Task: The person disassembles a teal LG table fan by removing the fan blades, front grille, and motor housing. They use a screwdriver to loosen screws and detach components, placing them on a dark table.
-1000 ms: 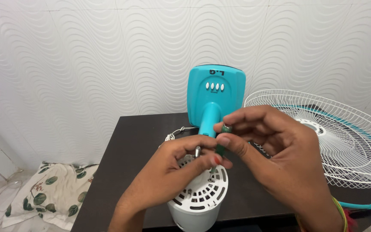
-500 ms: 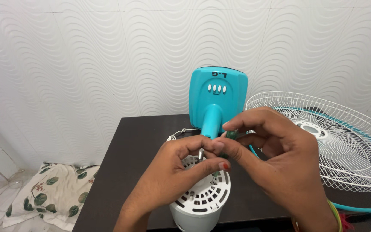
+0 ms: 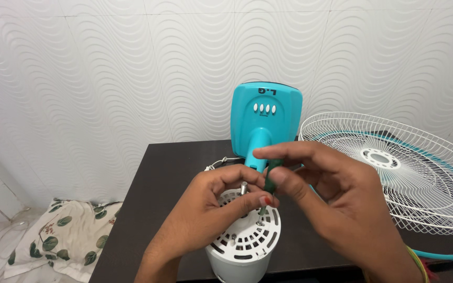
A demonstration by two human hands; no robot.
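Observation:
A white fan motor housing [image 3: 243, 243] with slotted vents lies at the near edge of the dark table [image 3: 153, 194], its metal shaft [image 3: 244, 187] pointing up. My left hand [image 3: 211, 209] rests on the housing top, fingers curled around the shaft. My right hand [image 3: 336, 204] pinches a green-handled screwdriver [image 3: 270, 178] between thumb and fingers, its tip down on the housing's vented face. Behind them stands the turquoise fan base [image 3: 266, 118] with white buttons.
A white wire fan guard [image 3: 399, 173] with a turquoise rim leans at the right on the table. A white cord [image 3: 217, 163] lies behind the housing. A leaf-patterned cloth [image 3: 58, 236] is on the floor at the left. A wavy white wall stands behind.
My right hand has turned the screwdriver between its fingers and shifted slightly left. The left hand stays on the shaft.

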